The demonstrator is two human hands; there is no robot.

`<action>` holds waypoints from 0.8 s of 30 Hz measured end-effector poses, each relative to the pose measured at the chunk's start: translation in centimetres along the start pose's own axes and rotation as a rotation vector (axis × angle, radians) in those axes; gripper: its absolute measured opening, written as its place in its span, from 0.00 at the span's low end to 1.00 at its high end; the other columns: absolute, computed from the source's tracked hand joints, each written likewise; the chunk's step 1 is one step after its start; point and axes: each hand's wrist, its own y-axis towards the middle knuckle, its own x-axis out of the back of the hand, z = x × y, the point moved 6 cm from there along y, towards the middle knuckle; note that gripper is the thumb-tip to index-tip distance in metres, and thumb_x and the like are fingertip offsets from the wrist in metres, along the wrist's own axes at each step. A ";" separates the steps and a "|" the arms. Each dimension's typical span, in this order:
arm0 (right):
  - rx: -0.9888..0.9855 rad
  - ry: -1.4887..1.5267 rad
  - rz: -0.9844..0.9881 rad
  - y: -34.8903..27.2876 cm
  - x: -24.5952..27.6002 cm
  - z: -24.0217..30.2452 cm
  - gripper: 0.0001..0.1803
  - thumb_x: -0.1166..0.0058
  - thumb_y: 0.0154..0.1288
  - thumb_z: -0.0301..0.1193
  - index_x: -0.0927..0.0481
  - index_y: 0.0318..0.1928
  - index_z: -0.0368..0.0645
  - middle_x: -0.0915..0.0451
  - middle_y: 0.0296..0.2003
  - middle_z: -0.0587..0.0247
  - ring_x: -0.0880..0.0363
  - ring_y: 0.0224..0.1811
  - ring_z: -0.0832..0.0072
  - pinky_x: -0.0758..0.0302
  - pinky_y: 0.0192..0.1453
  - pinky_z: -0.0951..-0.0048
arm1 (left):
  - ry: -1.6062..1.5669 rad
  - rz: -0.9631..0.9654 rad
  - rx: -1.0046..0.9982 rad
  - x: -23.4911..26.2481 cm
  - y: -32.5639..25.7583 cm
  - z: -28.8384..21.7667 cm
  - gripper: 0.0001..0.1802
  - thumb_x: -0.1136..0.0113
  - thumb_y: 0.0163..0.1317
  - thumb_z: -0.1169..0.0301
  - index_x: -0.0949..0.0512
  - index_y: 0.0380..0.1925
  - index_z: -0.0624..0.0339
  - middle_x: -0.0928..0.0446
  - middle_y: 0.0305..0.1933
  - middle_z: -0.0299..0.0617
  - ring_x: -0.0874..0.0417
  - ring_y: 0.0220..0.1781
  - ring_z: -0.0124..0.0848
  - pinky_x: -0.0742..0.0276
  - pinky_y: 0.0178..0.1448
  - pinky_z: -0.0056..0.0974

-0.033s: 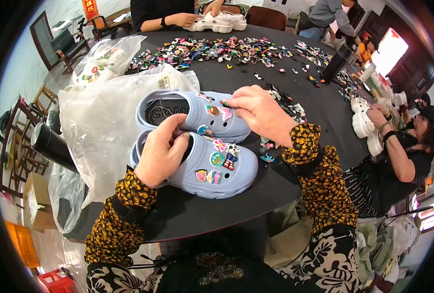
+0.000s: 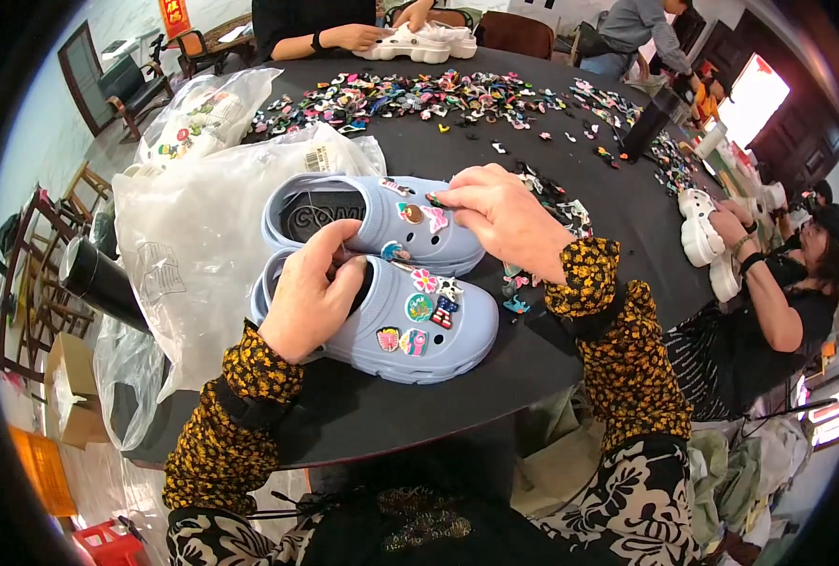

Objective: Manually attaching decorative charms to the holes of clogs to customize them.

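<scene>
Two light blue clogs lie side by side in front of me, toes to the right: the far clog (image 2: 447,247) and the near clog (image 2: 471,344). Colourful shoe charms, among them a pink flower charm (image 2: 424,280), dot both uppers. Over the near clog's opening, my left hand (image 2: 311,300) is closed on its collar, with the index finger reaching the far clog's edge. The fingertips of my right hand (image 2: 509,219) press together on a small dark charm (image 2: 432,199) at the top of the far clog. That charm is partly covered by the fingers.
Loose charms (image 2: 438,99) spread across the far side of the black table (image 2: 382,415). Clear plastic bags (image 2: 188,255) and a black cylinder (image 2: 99,278) are at left. A person across handles white clogs (image 2: 415,44); another at right holds white clogs (image 2: 698,231).
</scene>
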 end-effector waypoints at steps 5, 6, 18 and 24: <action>0.017 -0.023 0.068 0.2 0.0 0.0 0.14 0.46 0.53 0.22 0.19 0.42 0.38 0.23 0.41 0.56 0.27 0.47 0.61 0.31 0.52 0.65 | 0.028 0.024 0.012 0.0 0.1 -0.5 0.18 0.49 0.56 0.76 0.30 0.49 0.68 0.24 0.33 0.46 0.22 0.34 0.31 0.27 0.41 0.33; 0.019 -0.020 0.069 0.2 0.0 -0.1 0.14 0.46 0.53 0.22 0.19 0.42 0.38 0.23 0.41 0.56 0.27 0.47 0.61 0.31 0.52 0.65 | 0.020 0.053 0.048 -0.1 0.0 -0.3 0.19 0.51 0.57 0.77 0.31 0.50 0.69 0.23 0.33 0.45 0.22 0.36 0.29 0.27 0.44 0.33; 0.038 -0.081 0.166 0.5 -1.1 0.0 0.12 0.49 0.56 0.21 0.19 0.41 0.40 0.24 0.41 0.59 0.28 0.47 0.62 0.34 0.52 0.65 | 0.000 0.008 0.042 -0.1 0.3 0.3 0.18 0.47 0.53 0.74 0.27 0.46 0.67 0.23 0.30 0.48 0.22 0.30 0.34 0.26 0.35 0.34; 0.096 -0.141 0.226 1.2 -2.0 -0.4 0.13 0.51 0.55 0.22 0.18 0.40 0.41 0.24 0.40 0.60 0.29 0.47 0.62 0.34 0.52 0.63 | -0.023 -0.005 0.046 -0.2 0.6 0.3 0.18 0.48 0.52 0.74 0.26 0.45 0.67 0.23 0.29 0.47 0.22 0.28 0.33 0.27 0.34 0.34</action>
